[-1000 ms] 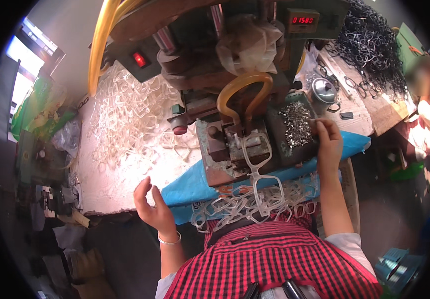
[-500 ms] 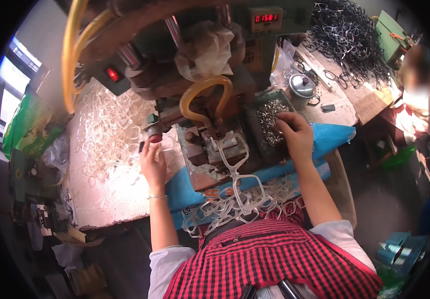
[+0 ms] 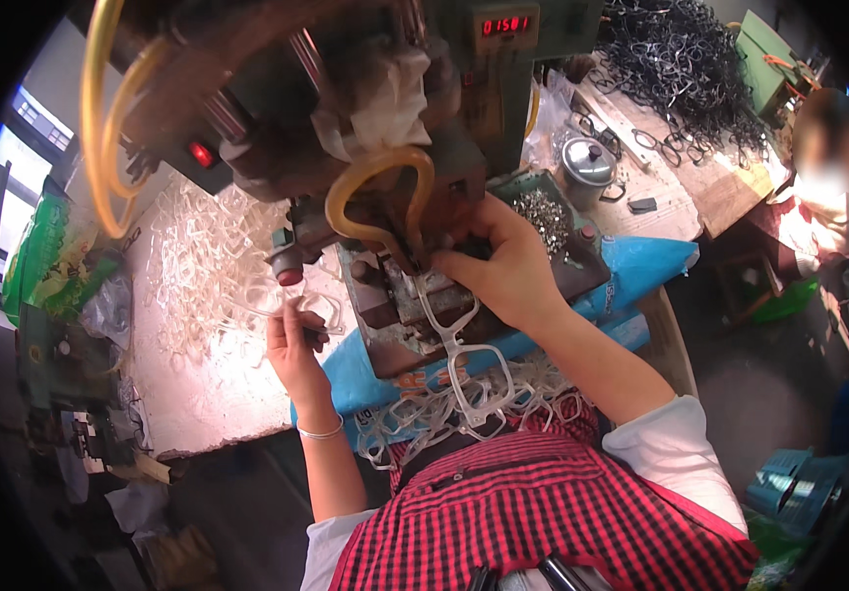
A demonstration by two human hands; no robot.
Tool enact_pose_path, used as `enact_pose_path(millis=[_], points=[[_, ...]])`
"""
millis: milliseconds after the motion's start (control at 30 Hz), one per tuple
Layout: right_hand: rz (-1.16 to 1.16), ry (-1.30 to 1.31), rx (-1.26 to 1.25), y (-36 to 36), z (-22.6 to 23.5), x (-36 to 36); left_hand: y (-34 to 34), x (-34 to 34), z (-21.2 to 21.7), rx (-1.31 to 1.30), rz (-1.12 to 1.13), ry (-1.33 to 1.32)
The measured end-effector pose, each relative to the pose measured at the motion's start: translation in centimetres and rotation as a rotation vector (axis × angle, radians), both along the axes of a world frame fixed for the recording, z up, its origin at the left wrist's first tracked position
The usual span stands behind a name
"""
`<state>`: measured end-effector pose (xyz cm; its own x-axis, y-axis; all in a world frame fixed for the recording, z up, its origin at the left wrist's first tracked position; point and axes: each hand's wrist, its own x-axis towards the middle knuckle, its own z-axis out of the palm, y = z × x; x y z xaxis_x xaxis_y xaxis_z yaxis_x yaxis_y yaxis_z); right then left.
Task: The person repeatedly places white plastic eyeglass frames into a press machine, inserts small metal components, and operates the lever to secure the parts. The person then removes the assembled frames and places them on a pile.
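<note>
At the press, a clear plastic spectacle frame (image 3: 479, 379) hangs toward me, its upper end in the fixture (image 3: 415, 310) below a bent yellow tube (image 3: 346, 192). My right hand (image 3: 508, 266) reaches in beside that upper end, fingers closed in a pinch; whatever they hold is hidden. The metal tray (image 3: 587, 271) of small shiny metal parts (image 3: 543, 219) lies just beyond this hand. On the left, my left hand (image 3: 296, 355) pinches another clear spectacle frame (image 3: 321, 307) at the edge of the pile, below a red push button (image 3: 290, 278).
A heap of clear frames (image 3: 208, 246) covers the left bench. More clear frames (image 3: 405, 419) lie at my lap, by blue plastic sheeting (image 3: 346, 379). Back right are a lidded metal pot (image 3: 587, 163) and tangled black frames (image 3: 671, 69). Another person (image 3: 833, 187) sits far right.
My right hand has moved left from the parts tray to the fixture. My left hand has come away from the red button and taken hold of a clear spectacle frame.
</note>
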<state>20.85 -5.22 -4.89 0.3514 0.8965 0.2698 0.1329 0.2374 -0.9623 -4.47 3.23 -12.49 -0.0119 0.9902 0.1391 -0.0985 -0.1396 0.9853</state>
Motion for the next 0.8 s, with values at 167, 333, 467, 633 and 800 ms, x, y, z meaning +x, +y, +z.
enact_pose_path(millis=[167, 333, 467, 633, 800], points=[[0.023, 0.126, 0.017, -0.3, 0.8, -0.8, -3.1, 2.9, 9.9, 0.616, -0.189, -0.107], [0.005, 0.161, 0.077, -0.7, 1.8, -2.3, -2.8, 6.3, 12.9, 0.754, 0.056, 0.094], [0.016, 0.064, 0.034, -3.2, 1.9, -1.4, -7.0, 6.0, 12.8, 0.444, -0.223, -0.049], [-0.410, -0.902, -0.094, -2.5, -4.5, 5.7, -9.0, 6.0, 10.9, -0.563, -0.966, -0.178], [-0.540, -0.993, -0.075, -3.4, -8.6, 8.1, -8.6, 7.7, 9.2, -0.680, -0.921, -0.185]])
